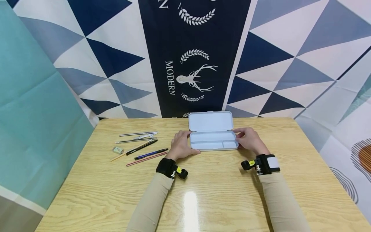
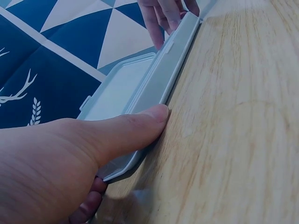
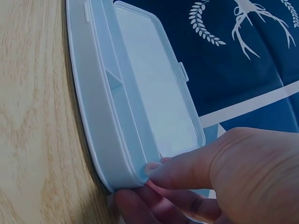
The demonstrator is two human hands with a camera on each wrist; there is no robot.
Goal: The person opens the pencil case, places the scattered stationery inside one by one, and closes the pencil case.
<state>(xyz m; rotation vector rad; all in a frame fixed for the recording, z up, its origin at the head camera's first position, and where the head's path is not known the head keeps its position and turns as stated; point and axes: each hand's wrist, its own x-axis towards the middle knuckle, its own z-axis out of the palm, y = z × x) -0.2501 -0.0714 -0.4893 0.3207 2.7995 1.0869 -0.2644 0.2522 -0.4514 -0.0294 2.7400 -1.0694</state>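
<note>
A pale blue pencil case (image 1: 207, 136) lies on the table with its lid (image 1: 211, 121) raised toward the wall. Its tray has one long compartment at the back and two at the front, with nothing in them. My left hand (image 1: 181, 146) grips the left end, thumb along the front wall as the left wrist view shows, other fingers partly hidden behind the end. At the opposite end, my right hand (image 1: 250, 140) pinches the wall, its thumb (image 3: 163, 172) over the rim and the fingers outside.
Left of the case lie a blue pen (image 1: 151, 154), a black pen (image 1: 142, 147), a red pencil (image 1: 147, 159), several other slim writing tools and an eraser (image 1: 118, 150). A patterned cloth (image 1: 191, 58) hangs behind the wooden table (image 1: 220, 193).
</note>
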